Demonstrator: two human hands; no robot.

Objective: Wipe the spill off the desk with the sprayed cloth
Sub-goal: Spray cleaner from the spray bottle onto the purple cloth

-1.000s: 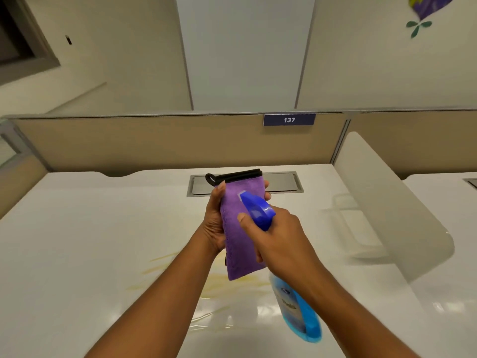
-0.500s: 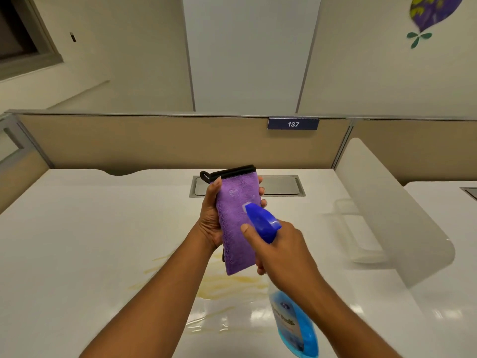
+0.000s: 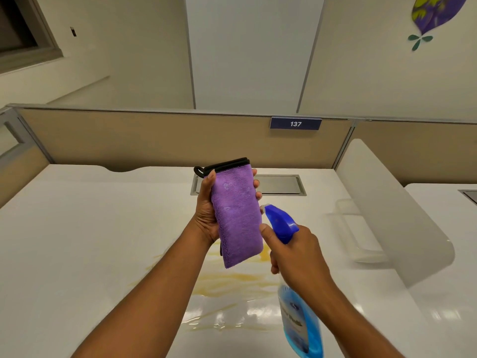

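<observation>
Head view, from where the person stands over the white table: the left hand holds a folded purple cloth upright in front of the chest, thumb along its left edge, fingers curling round the right edge, so that hand is clamped on the cloth. A black trim and loop run along the cloth's top. A few faint damp spots show on its upper face. The right hand is wrapped round the neck of a blue spray bottle, nozzle just beside the cloth's right edge and aimed at it; whether the trigger is pressed I cannot tell.

The spill lies on the table directly below the cloth, a yellowish smear with a wet glossy streak nearer the person. Nothing touches it yet.

So I judge the step in hand to be wetting the cloth, with no wiping begun. The next move, I'd say, calls for the bottle to be set down well clear of the puddle, then the cloth laid flat, damp face down, onto the far edge of the smear and drawn across it with firm pressure. A grey flap in the table sits beyond, out of the way.
</observation>
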